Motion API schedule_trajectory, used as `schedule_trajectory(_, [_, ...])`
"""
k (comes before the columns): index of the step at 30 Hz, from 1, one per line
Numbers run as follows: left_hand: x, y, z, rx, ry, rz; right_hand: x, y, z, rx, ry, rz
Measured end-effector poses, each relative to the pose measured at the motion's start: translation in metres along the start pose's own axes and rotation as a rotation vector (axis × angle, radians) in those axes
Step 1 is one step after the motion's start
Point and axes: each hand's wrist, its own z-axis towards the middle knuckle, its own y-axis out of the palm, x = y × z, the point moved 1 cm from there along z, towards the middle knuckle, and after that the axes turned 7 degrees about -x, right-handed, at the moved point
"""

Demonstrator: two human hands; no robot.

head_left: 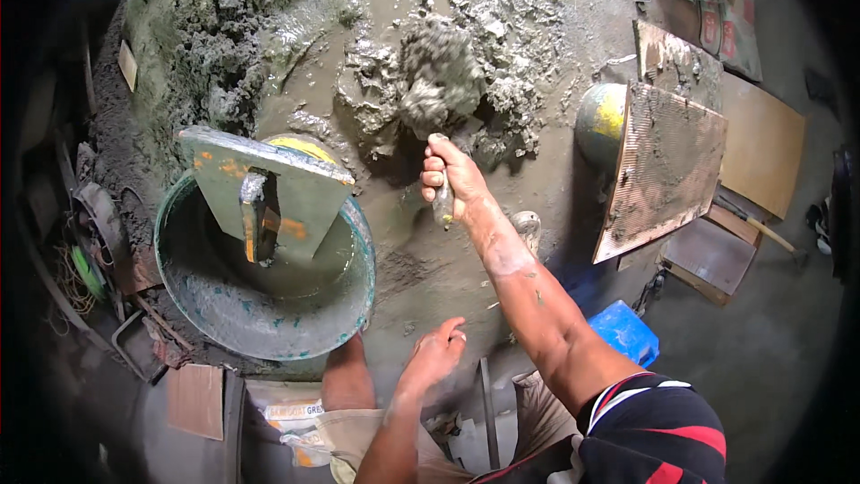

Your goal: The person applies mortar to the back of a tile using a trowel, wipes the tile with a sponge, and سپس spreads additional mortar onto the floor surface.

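Note:
My right hand (451, 177) is wrapped round the handle of a trowel (442, 206), held out in front of me. A heap of wet grey mortar (441, 72), slightly blurred, sits beyond the fist and hides the blade. Around it spreads more lumpy mortar (511, 99) on the wet ground. My left hand (434, 354) hovers near my knees with nothing in it, fingers loosely apart. To its left stands a round tub (260, 327) of murky water. Across the tub's far rim leans a plastering float (305, 202) with its handle facing me.
A large grey mound (193, 63) rises at the far left. On the right, a mortar-smeared ribbed tile (667, 161) leans by a round yellow-marked container (602, 121). A blue container (624, 333) lies beside my right arm. Bags (730, 27) lie at the far right.

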Motion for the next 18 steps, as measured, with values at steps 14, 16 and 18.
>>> schedule_trajectory(14, [0.013, -0.008, -0.007, 0.003, -0.039, 0.229, 0.136, -0.148, -0.093, 0.37, 0.018, -1.415])
schedule_trajectory(16, [0.008, -0.013, -0.009, 0.004, -0.041, 0.226, 0.137, -0.137, -0.064, 0.382, 0.05, -1.482])
schedule_trajectory(18, [0.012, -0.016, -0.008, 0.0, -0.025, 0.227, 0.118, -0.11, -0.022, 0.396, 0.035, -1.55])
